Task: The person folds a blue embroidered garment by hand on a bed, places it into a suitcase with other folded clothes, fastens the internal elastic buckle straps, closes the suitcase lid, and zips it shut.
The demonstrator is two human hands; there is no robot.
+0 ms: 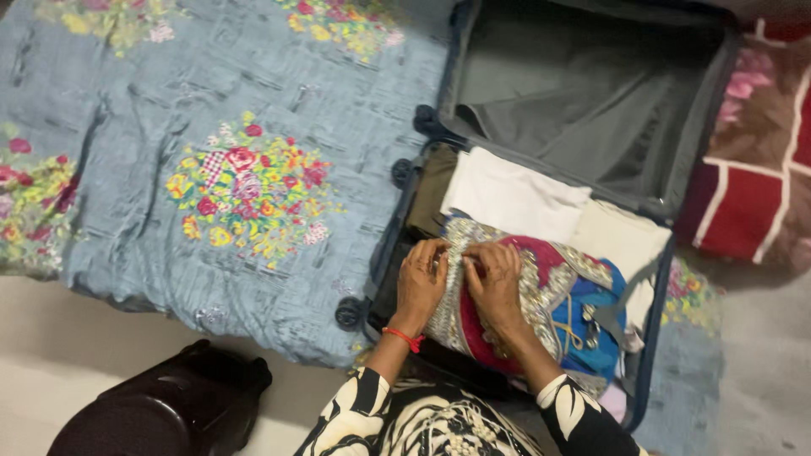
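1. Both hands press down on the embroidered garment [507, 295]: the left hand [420, 283] lies with fingers curled over its silver-worked edge, and the right hand [492, 283] lies just beside it, fingers bent and pinching the same edge. Neither hand lifts the cloth; whether the fingertips grip a fold or only flatten it, I cannot tell.

2. Largest in view, the blue floral bedspread [211, 169] carries the open suitcase [650, 355], whose grey-lined lid [583, 93] lies flung back and empty.

3. Packing looks partly done, in my judgement: the near half already holds folded white clothes [515, 198] and a dark olive piece [431, 190] beneath, and the garment sits on top. The grey strap [621, 308] hangs loose, and the lid stays unshut.

4. The garment, red, blue and silver, lies in the near half of the case, towards the person. Its long axis runs roughly from the left hand out towards the blue end at the right, slightly downward in the picture.

5. A dark rounded object [160, 409] stands on the floor, well apart.

6. A red thread [404, 338] circles the left wrist.
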